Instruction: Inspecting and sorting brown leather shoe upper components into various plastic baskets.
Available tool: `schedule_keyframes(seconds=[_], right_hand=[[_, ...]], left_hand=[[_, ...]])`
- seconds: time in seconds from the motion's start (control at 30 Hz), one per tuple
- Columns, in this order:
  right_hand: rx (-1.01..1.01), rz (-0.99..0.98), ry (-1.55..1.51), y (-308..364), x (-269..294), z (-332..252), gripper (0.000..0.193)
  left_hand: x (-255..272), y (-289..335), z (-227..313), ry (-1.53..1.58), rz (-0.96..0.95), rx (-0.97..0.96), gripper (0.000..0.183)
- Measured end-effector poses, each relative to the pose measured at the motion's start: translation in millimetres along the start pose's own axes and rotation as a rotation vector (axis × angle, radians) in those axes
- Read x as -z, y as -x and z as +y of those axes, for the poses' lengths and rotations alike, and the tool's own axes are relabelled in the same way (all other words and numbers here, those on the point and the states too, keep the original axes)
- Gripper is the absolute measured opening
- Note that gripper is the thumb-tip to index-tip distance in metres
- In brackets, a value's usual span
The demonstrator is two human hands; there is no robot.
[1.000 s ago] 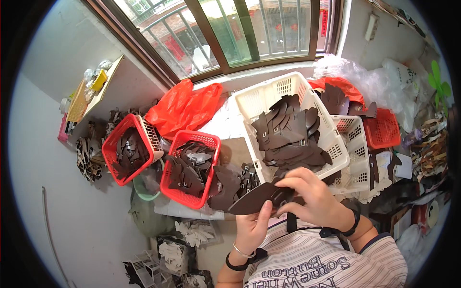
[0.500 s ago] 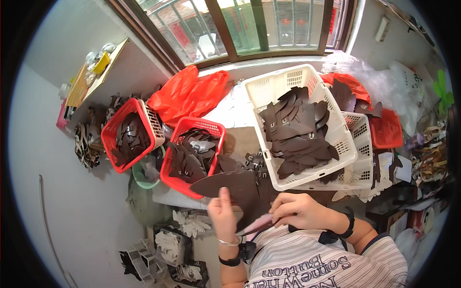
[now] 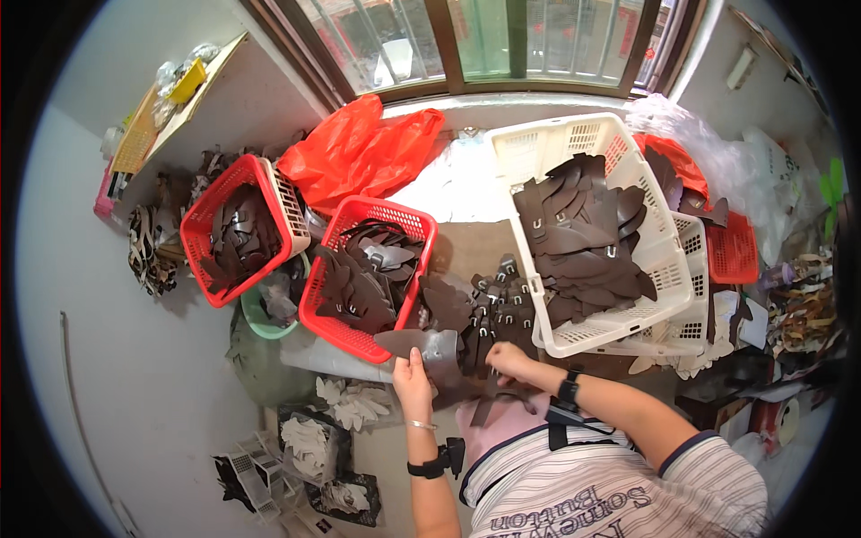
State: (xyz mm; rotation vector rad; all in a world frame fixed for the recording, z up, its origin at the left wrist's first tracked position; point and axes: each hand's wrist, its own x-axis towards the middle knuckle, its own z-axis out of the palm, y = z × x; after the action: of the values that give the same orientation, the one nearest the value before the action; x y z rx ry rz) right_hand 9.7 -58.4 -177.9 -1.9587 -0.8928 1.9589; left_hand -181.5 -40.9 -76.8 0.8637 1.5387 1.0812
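My left hand (image 3: 413, 386) grips a flat, dark brown leather-like cut piece (image 3: 432, 348), thumb on its upper face, in front of the middle red basket. My right hand (image 3: 509, 360) is to its right, with its fingers curled together; anything small in them is too hidden to name. Just beyond the right hand lies a heap of dark straps with silver buckles (image 3: 502, 303). Between my hands and my waist there are more dark pieces (image 3: 484, 394), and pink material (image 3: 489, 426) covers my lap.
Dark cut pieces fill the left red basket (image 3: 294, 235), the middle red basket (image 3: 429, 235) and the upper white crate (image 3: 675, 300), which rests on another white crate (image 3: 698, 269). A red plastic bag (image 3: 359, 152) lies under the window. White scraps (image 3: 309, 453) sit low on the left.
My right hand has moved away from the pink-faced piece at my lap, up and left toward the buckled straps. My left hand still holds the brown piece. The view has shifted slightly.
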Motion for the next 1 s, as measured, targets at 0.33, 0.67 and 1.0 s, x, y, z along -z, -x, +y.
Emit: schedule_keyframes(seconds=[0.33, 0.67, 1.0], right_hand=[[0.182, 0.288, -0.060, -75.6, 21.1, 18.1, 0.014], [0.091, -0.514, -0.049, 12.9, 38.9, -14.0, 0.024], [0.104, -0.182, -0.145, 111.8, 148.8, 154.4, 0.035]], left_hand=[[61.3, 36.5, -1.9, 0.087, 0.029, 0.268, 0.024], [40.6, 20.0, -1.1, 0.060, -0.115, 0.308, 0.024], [-79.0, -62.3, -193.3, -0.506, -0.516, -0.311, 0.029]])
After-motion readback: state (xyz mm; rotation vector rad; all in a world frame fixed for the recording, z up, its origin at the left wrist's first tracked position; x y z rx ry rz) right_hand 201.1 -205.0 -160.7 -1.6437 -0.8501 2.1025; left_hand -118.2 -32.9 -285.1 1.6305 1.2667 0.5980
